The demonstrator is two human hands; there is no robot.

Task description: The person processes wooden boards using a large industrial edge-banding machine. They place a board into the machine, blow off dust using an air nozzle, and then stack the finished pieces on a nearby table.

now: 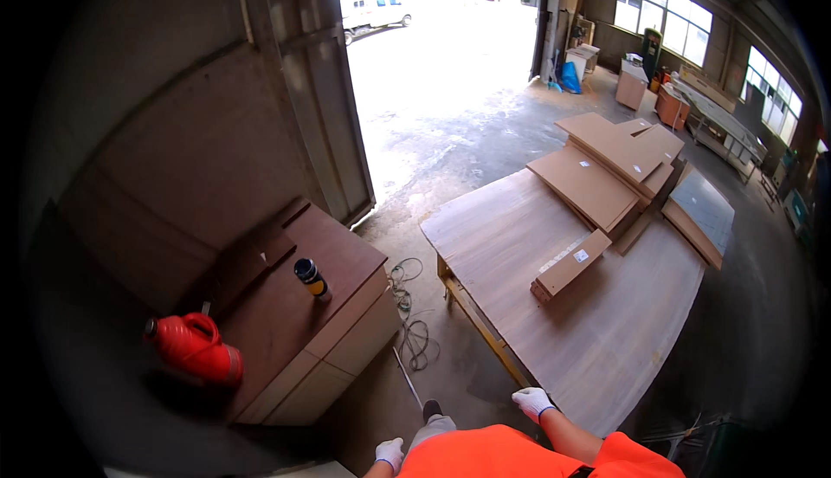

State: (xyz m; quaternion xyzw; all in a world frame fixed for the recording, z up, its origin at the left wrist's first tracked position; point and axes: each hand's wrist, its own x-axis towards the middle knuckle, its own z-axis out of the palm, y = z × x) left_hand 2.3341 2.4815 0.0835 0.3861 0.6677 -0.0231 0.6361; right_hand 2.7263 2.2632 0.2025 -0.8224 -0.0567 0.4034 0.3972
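My right hand (531,402), in a white work glove, is beside the near left edge of a large wood-topped table (623,339). Its fingers are curled, with nothing showing in them; I cannot tell whether it touches the edge. Low in the picture, my left hand (389,453), gloved too, is down by my side with its fingers curled in and no object visible. Nearest on the tabletop is a narrow stack of brown boards (571,265). Behind it lie wider brown panels (585,185) with white labels, and a grey-faced panel (699,207) is at the right.
On the left, a brown-topped cabinet (342,244) carries a red jug (197,350) and a dark bottle (312,280). Coiled cable (415,344) and a thin rod (407,377) lie on the floor between cabinet and table. A metal door (325,114) stands beside the bright opening.
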